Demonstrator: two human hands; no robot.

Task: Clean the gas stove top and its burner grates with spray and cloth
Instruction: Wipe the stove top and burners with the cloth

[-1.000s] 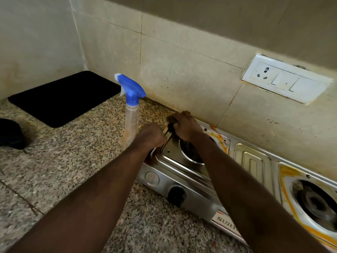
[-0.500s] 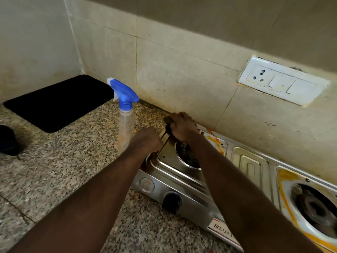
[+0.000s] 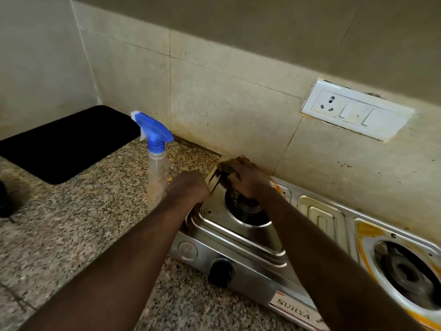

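A steel gas stove (image 3: 241,256) stands against the tiled wall, with its grates off. My right hand (image 3: 248,180) presses a dark, soiled cloth (image 3: 225,166) onto the far left corner of the stove top, just behind the left burner (image 3: 247,207). My left hand (image 3: 188,187) is closed on the stove's left edge. The right burner (image 3: 405,273) sits in a ring stained orange. A clear spray bottle (image 3: 156,168) with a blue trigger head stands upright on the counter just left of my left hand.
The speckled granite counter (image 3: 71,225) runs to the left, with a black mat (image 3: 64,142) in the corner and a dark object (image 3: 3,199) at the left edge. A black knob (image 3: 220,272) sticks out of the stove front. A white socket plate (image 3: 355,109) is on the wall.
My right hand has slid the cloth a little further toward the back left corner of the stove. My left hand stays on the stove edge; the view shifted slightly.
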